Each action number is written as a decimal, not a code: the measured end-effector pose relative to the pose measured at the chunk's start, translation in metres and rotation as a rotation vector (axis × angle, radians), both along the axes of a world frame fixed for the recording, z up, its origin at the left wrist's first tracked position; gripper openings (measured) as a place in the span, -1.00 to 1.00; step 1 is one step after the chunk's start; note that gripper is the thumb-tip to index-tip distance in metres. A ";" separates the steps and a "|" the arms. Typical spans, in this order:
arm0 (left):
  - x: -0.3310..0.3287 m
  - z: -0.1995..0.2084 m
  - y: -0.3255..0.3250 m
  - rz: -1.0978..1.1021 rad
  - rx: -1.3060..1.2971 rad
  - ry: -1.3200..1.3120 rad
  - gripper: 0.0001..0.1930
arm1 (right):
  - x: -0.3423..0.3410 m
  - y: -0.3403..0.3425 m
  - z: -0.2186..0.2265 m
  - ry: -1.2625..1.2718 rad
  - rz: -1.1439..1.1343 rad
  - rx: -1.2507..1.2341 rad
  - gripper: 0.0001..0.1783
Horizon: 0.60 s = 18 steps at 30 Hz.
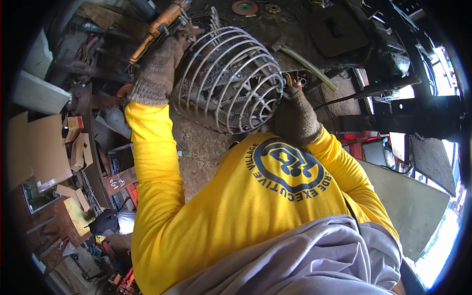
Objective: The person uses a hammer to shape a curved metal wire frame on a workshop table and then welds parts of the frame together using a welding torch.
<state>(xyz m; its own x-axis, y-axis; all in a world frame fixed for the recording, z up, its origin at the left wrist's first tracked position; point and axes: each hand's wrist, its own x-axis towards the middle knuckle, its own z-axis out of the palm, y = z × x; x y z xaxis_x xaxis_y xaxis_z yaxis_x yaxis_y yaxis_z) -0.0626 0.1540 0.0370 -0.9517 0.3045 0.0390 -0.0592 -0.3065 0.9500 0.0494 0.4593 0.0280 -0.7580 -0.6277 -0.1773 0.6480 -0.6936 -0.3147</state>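
Toward the far side, beside a reddish abrasive disc, a smaller yellowish disc; to their right, a dark slotted plate, and nearer, a hammer with a pale handle. On the left, a pale board beyond brown cardboard sheets, with a red-and-yellow box just right of them. Nearer, a black bag against a white bag. On the right, a large pale panel.

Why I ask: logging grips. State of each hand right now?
Left hand: at upper left of the wire cage; grip cannot be told.
Right hand: at its right end; grip unclear.
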 end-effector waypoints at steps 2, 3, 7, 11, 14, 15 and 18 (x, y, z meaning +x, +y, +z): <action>-0.017 -0.007 -0.006 -0.019 0.404 -0.299 -0.52 | -0.001 -0.004 0.005 -0.008 -0.066 0.042 -0.23; -0.025 -0.010 -0.011 -0.042 0.816 -0.591 -0.52 | -0.002 -0.003 0.002 0.000 -0.089 0.092 -0.27; -0.045 -0.013 -0.019 -0.140 1.560 -1.092 -0.51 | -0.006 0.008 -0.016 -0.015 0.023 -0.046 -0.29; -0.049 -0.016 -0.011 -0.157 1.169 -0.811 -0.52 | -0.005 0.001 -0.008 -0.142 -0.129 0.164 -0.27; -0.048 -0.015 -0.007 -0.151 1.061 -0.738 -0.52 | -0.005 -0.002 0.001 -0.081 -0.109 0.063 -0.25; -0.047 -0.015 -0.006 -0.147 1.027 -0.718 -0.52 | -0.006 -0.002 -0.001 -0.112 -0.109 0.080 -0.24; -0.047 -0.013 -0.005 -0.138 0.914 -0.648 -0.52 | -0.006 -0.005 0.003 -0.150 -0.114 0.090 -0.22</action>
